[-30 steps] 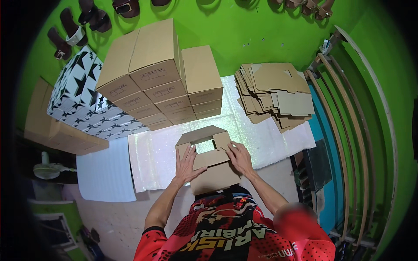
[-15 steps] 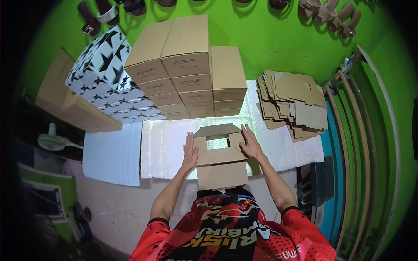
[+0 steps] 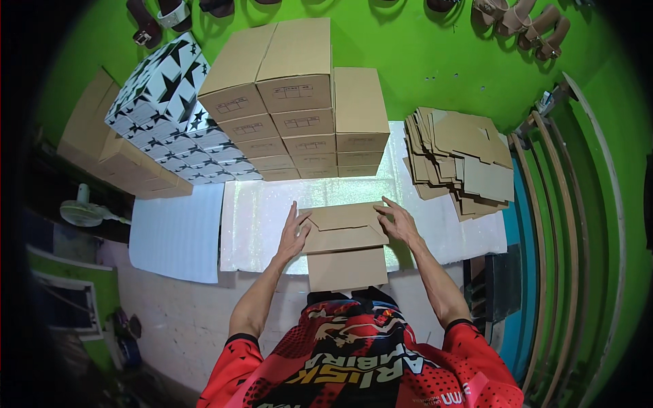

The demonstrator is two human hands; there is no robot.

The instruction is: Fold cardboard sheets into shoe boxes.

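- The left hand (image 3: 294, 233) lies flat, fingers spread, against the left side of a plain brown cardboard box (image 3: 345, 243); the right hand (image 3: 399, 222) presses the right side the same way. Neither hand closes around anything: both are open palms squeezing the box between them, which looks like a way to hold its walls square while the top flaps fold in.
- The box sits directly between the hands, on the near edge of a white glittery sheet (image 3: 262, 217) that covers the table; its front flap hangs toward the person's red and black shirt (image 3: 354, 353).
- Just beyond the fingertips stands a stack of closed brown boxes (image 3: 299, 102), several layers high, each with a small pale rectangular label on the side facing the hands. They are stacked flush, probably so finished ones are one reach away.
- Beyond and left of the left hand is a block of white boxes with black star print (image 3: 166, 115), leaning on lower brown cartons (image 3: 102, 146).
- Beyond and right of the right hand lies a loose pile of flat unfolded cardboard blanks (image 3: 462, 160), within that hand's reach.
- Left of the left forearm, a plain white sheet (image 3: 178, 234) lies flat, well apart from the box.
- Far past the stacks, sandals (image 3: 524, 24) hang on the green wall (image 3: 435, 61).
- A small fan (image 3: 85, 212) stands far left.
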